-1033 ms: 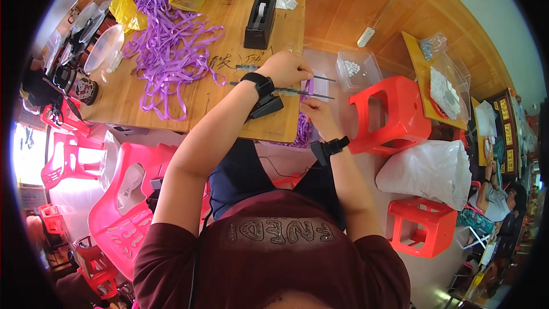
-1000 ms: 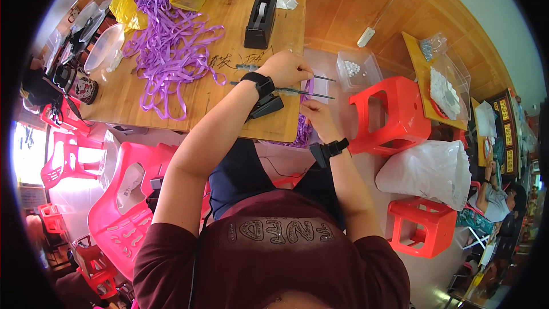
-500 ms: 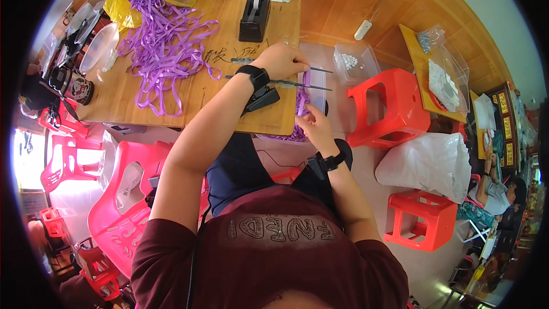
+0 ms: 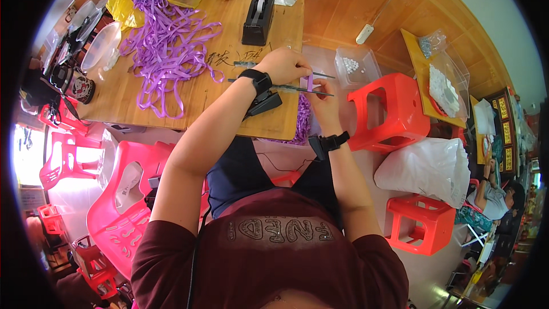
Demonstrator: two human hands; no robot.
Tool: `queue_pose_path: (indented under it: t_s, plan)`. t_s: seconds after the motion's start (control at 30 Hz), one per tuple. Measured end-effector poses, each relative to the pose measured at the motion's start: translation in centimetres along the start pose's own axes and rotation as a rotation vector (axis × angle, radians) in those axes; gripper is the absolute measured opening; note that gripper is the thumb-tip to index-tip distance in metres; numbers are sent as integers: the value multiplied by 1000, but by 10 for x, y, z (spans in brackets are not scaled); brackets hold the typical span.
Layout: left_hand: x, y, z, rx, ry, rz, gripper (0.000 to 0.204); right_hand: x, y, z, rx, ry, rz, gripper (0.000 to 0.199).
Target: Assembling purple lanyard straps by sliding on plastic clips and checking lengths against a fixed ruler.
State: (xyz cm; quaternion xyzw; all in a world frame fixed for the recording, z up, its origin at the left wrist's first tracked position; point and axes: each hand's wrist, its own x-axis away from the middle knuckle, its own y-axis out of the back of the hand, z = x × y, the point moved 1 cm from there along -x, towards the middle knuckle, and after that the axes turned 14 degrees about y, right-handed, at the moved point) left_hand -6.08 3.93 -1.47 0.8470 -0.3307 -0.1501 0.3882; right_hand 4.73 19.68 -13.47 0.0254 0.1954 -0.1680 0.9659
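Note:
Two thin dark rods (image 4: 286, 86) reach out past the table's right edge, side by side. A strip of purple ribbon (image 4: 310, 83) spans them near their free ends. My left hand (image 4: 283, 67) lies over the table edge, its thumb and fingertips pinched on the ribbon at the farther rod. My right hand (image 4: 325, 103) is raised from below by the nearer rod's tip, its fingers curled together at the ribbon; what lies between them is partly hidden. Below the rods, a heap of purple ribbon (image 4: 302, 123) fills a container beside the table.
A loose pile of purple ribbon (image 4: 171, 51) spills from a yellow bag (image 4: 123, 8) on the table (image 4: 229, 117). A black tape dispenser (image 4: 257, 26) stands beyond my left hand. To the right are a clear bin (image 4: 366, 68), red stools (image 4: 394, 111) and a white sack (image 4: 423, 163).
My right hand has moved up and slightly right, from the ribbon heap to the rod tips. The left hand stays at the farther rod, shifted only slightly.

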Motion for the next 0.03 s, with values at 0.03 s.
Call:
queue_pose_path:
  t_s: [0.03]
  plan:
    - [0,1,1,-4,-6,-4,22,0,-1,-1,-1,-1,1,28]
